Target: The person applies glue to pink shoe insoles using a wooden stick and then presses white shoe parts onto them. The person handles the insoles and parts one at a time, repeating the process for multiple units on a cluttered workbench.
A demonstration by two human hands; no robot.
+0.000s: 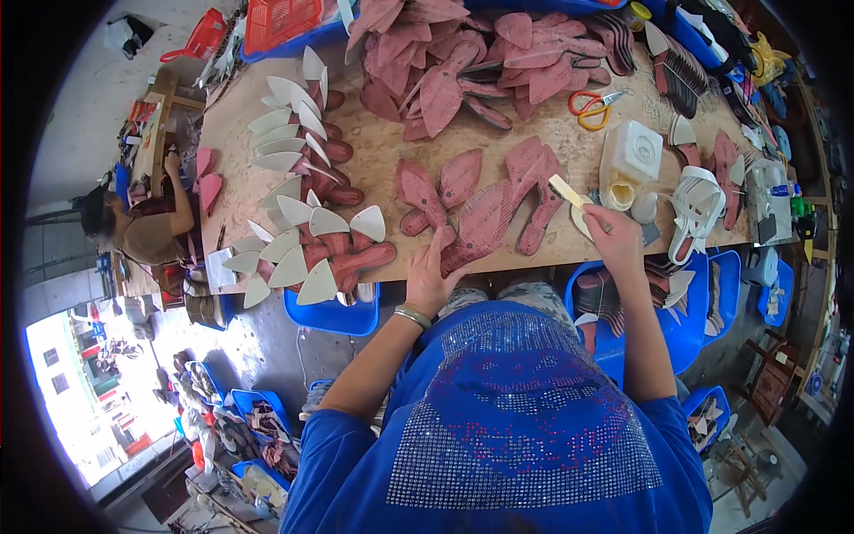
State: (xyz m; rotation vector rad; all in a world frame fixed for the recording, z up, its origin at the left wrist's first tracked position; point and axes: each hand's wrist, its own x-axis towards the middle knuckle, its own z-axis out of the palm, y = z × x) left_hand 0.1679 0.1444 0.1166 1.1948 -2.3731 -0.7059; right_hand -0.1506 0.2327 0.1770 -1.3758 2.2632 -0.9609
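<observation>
My left hand (431, 278) is at the table's near edge, its fingers and thumb around the near end of a dark red, insole-shaped piece (485, 218). More dark red insole-shaped pieces (536, 169) lie beside it, some overlapping. Slightly above the table, my right hand (614, 233) is closed on a pale yellow, flat brush (564, 190), its tip pointing up and left. Close to that hand stands a translucent white plastic container (633, 151), with a round yellowish opening (621, 194) at its near side.
Red pieces (445, 80) are heaped at the back. Red pieces with pale pointed tips (285, 214) stand in rows at the left. Orange-handled scissors (592, 111) lie beyond the container. Blue bins (334, 307) sit below the near edge. Another person (151, 227) works at the far left.
</observation>
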